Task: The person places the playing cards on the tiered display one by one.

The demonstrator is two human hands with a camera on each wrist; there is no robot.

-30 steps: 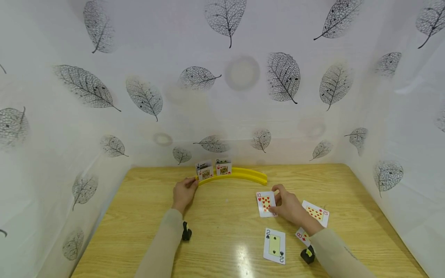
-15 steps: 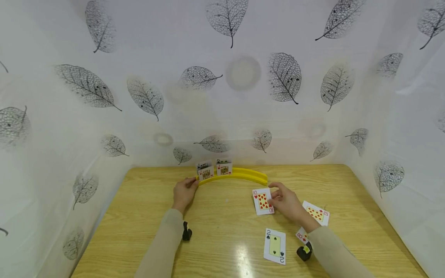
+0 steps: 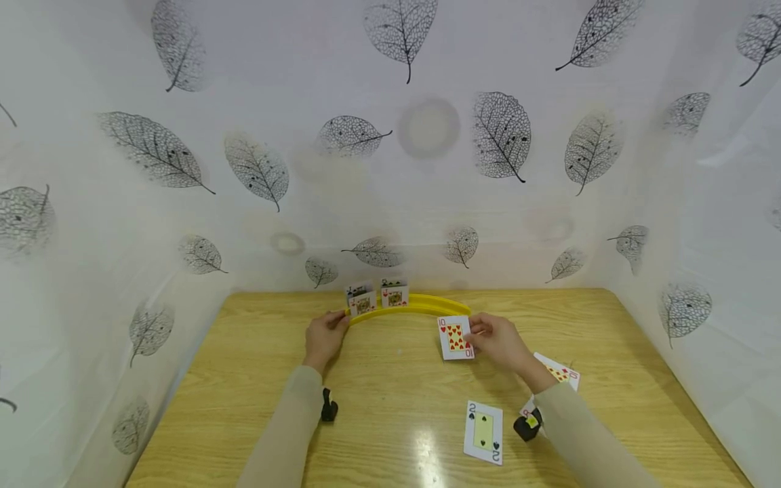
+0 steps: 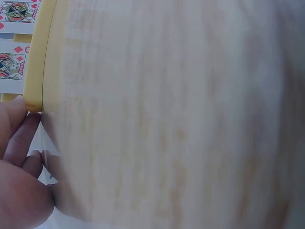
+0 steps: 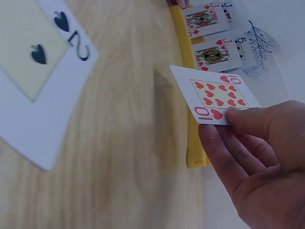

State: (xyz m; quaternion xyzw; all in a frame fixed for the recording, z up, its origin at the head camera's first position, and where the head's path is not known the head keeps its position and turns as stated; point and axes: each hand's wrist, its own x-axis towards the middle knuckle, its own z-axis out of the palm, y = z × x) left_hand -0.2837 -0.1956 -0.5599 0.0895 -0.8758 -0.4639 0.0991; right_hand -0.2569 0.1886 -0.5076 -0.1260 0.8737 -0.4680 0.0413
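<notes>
My right hand [image 3: 497, 341] pinches the ten of hearts [image 3: 454, 337] by its right edge, thumb on its face and fingers behind. In the right wrist view the ten of hearts [image 5: 214, 95] is tilted over the right part of the curved yellow card holder [image 5: 195, 148]. At the left end of the yellow card holder [image 3: 421, 303], my left hand [image 3: 323, 339] pinches its tip between thumb and finger. Upright in the holder stand a jack of diamonds [image 3: 363, 305] and a jack of hearts [image 3: 394, 297], with other cards in a row behind them.
A two of spades [image 3: 483, 432] lies face up on the wooden table [image 3: 378, 400]. Beside my right forearm, a ten of diamonds [image 3: 558, 371] and an eight [image 3: 527, 411] lie partly hidden by the sleeve. A leaf-print curtain [image 3: 427, 203] encloses the back and sides.
My right hand has carried the ten of hearts left and away from me, up to the holder's right part. The left hand has stayed at the holder's end.
</notes>
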